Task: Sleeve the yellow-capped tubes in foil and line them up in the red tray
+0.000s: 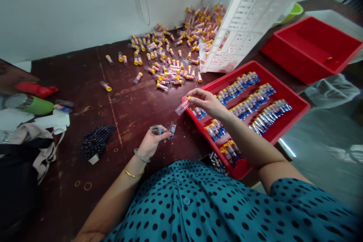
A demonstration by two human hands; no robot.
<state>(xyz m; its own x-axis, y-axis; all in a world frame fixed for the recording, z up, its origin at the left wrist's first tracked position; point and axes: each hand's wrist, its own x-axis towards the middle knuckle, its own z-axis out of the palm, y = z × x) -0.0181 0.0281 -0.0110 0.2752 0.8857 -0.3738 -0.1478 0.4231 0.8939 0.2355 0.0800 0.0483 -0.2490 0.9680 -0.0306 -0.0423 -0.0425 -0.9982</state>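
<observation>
Between the fingertips of my right hand (204, 102) is a small clear tube (183, 107) with a yellow cap and pink marking, held over the near-left corner of a red tray (272, 72). My left hand (154, 140) is lower and to the left, above the dark table. Its thumb and fingers pinch small printed plastic sleeves (171, 128), whose exact kind I cannot make out. Inside the tray, blue-wrapped tubes (246, 106) lie in several rows. Many pink tubes with yellow caps (170, 68) are heaped and scattered beyond my hands.
A white perforated plastic crate (236, 22) stands tilted beside the heap. Another red bin (309, 49) is at the far right. On the left are a dark patterned cloth (96, 141), a green container (38, 105), a bag (19, 174) and rubber bands (87, 186).
</observation>
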